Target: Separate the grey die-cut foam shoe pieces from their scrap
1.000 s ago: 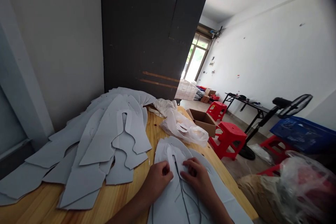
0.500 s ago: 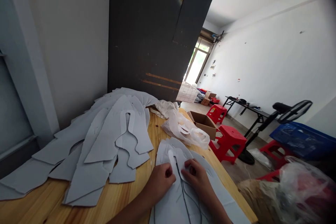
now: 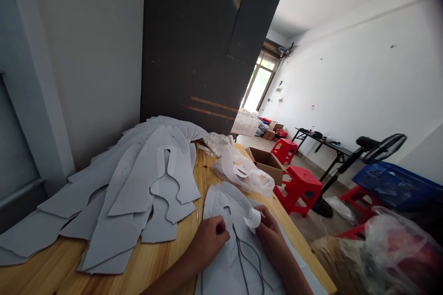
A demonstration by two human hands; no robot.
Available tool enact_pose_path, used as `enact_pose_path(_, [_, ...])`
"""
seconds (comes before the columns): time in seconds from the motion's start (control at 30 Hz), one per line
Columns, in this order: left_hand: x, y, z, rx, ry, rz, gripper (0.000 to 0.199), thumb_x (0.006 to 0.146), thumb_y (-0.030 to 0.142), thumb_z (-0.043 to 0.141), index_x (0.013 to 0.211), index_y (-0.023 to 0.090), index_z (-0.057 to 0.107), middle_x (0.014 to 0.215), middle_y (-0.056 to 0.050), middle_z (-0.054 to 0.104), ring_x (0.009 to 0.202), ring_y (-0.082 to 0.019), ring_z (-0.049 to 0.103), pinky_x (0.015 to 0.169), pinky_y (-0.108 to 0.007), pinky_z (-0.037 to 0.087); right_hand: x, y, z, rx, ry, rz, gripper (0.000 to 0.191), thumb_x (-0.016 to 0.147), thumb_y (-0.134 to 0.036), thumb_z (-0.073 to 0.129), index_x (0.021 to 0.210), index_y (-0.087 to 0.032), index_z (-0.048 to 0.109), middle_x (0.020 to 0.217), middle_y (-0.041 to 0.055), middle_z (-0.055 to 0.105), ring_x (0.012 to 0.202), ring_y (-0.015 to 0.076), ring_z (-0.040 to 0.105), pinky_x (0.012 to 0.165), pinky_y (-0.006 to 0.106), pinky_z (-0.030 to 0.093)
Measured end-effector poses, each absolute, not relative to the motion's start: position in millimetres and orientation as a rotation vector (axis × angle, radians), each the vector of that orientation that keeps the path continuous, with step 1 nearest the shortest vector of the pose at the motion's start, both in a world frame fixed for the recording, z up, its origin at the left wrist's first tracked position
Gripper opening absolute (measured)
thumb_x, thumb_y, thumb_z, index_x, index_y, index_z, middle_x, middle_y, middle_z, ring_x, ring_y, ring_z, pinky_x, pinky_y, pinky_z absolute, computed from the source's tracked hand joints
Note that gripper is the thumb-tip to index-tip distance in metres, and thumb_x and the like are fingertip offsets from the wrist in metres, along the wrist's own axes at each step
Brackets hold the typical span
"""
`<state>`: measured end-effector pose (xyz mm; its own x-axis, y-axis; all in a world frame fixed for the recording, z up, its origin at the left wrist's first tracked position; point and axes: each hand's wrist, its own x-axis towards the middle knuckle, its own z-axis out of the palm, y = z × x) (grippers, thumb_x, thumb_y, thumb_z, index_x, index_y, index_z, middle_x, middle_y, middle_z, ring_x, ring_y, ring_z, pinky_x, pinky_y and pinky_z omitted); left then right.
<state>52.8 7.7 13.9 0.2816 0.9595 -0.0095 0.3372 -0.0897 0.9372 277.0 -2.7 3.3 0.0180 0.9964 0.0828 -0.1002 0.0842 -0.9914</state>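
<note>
The person sits at a wooden table (image 3: 51, 276), and both hands work near its right long edge. On this part of the table lies a pale grey cut sheet (image 3: 221, 272), and the hands are over the upper half of it, close to each other but not touching. The right hand (image 3: 272, 235) pinches a curled white strip (image 3: 252, 218) between the thumb and fingers, and this strip is lifted a little above the sheet. The left hand (image 3: 209, 239) is curled, with its fingers down at the sheet, but it is not possible to tell if they pinch something. A thin dark cord (image 3: 240, 258) lies in loops on the sheet, between the two hands and below them.

To the left, a large pile of grey cut pieces (image 3: 148, 184) covers the table up to its far end. Beyond the hands, a white plastic bag (image 3: 242, 173) lies on the table, and a cardboard box (image 3: 266, 159) stands near the far right edge. On the floor to the right are a red stool (image 3: 297, 189), a blue crate (image 3: 391, 179) and a black fan (image 3: 377, 147).
</note>
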Motion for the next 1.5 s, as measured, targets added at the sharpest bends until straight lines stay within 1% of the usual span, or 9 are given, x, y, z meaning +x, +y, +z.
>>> enact_pose_path(0.07, [52,8,14,1.616,1.22,0.833,0.016,0.071,0.014,0.057,0.062,0.023,0.048,0.063,0.005,0.051,0.067,-0.015,0.05,0.065,-0.028,0.034,277,-2,3,-1.089,-1.265,1.18,0.037,0.077,-0.048,0.088,0.091,-0.023,0.063,0.079,-0.002,0.056,0.075,0.0179,0.05,0.07,0.028,0.037])
enact_pose_path(0.17, [51,8,15,1.617,1.218,0.832,0.015,0.072,0.015,0.057,0.062,0.023,0.048,0.064,0.005,0.052,0.068,-0.015,0.051,0.066,-0.028,0.035,275,-1,2,-1.145,-1.438,1.163,0.03,0.08,-0.042,0.086,0.088,-0.021,0.067,0.077,-0.0026,0.054,0.074,0.0172,0.048,0.07,0.029,0.035])
enact_pose_path(0.33, [50,9,15,1.615,1.213,0.828,0.017,0.074,0.017,0.057,0.062,0.023,0.047,0.064,0.005,0.051,0.067,-0.015,0.049,0.066,-0.029,0.035,274,0,1,-1.219,-1.504,1.111,0.027,0.082,-0.04,0.083,0.089,-0.021,0.065,0.075,-0.0036,0.053,0.071,0.0168,0.047,0.067,0.029,0.032])
enact_pose_path(0.53, [51,7,19,1.604,1.219,0.82,0.017,0.074,0.018,0.057,0.062,0.023,0.046,0.064,0.006,0.051,0.067,-0.016,0.049,0.066,-0.029,0.035,273,-1,1,-1.281,-1.556,1.04,0.022,0.084,-0.035,0.079,0.092,-0.021,0.064,0.074,-0.0037,0.054,0.071,0.0172,0.047,0.067,0.03,0.034])
enact_pose_path(1.0, [50,7,17,1.605,1.217,0.819,0.014,0.074,0.021,0.057,0.063,0.023,0.048,0.065,0.004,0.053,0.069,-0.016,0.051,0.068,-0.03,0.036,267,-1,0,-1.36,-1.563,0.943,0.018,0.081,-0.032,0.076,0.089,-0.02,0.064,0.073,-0.0029,0.056,0.07,0.017,0.047,0.065,0.03,0.036])
enact_pose_path(1.3, [50,6,20,1.6,1.204,0.822,0.015,0.074,0.02,0.057,0.062,0.023,0.048,0.064,0.005,0.051,0.067,-0.016,0.049,0.066,-0.029,0.035,264,-3,2,-1.384,-1.526,0.934,0.02,0.074,-0.029,0.081,0.085,-0.021,0.066,0.07,-0.0034,0.056,0.066,0.0166,0.048,0.063,0.03,0.035])
enact_pose_path(1.4, [50,7,19,1.598,1.206,0.824,0.015,0.073,0.019,0.056,0.062,0.023,0.047,0.064,0.005,0.051,0.067,-0.016,0.049,0.067,-0.029,0.035,268,-3,1,-1.291,-1.443,1.029,0.025,0.073,-0.032,0.086,0.086,-0.02,0.067,0.072,-0.0024,0.058,0.069,0.0175,0.051,0.065,0.03,0.038])
enact_pose_path(1.5, [50,7,18,1.594,1.207,0.827,0.015,0.073,0.019,0.057,0.063,0.023,0.047,0.064,0.005,0.051,0.068,-0.016,0.049,0.067,-0.029,0.035,271,-3,2,-1.188,-1.332,1.115,0.034,0.071,-0.04,0.091,0.087,-0.02,0.069,0.075,-0.0009,0.062,0.072,0.0187,0.055,0.069,0.031,0.041])
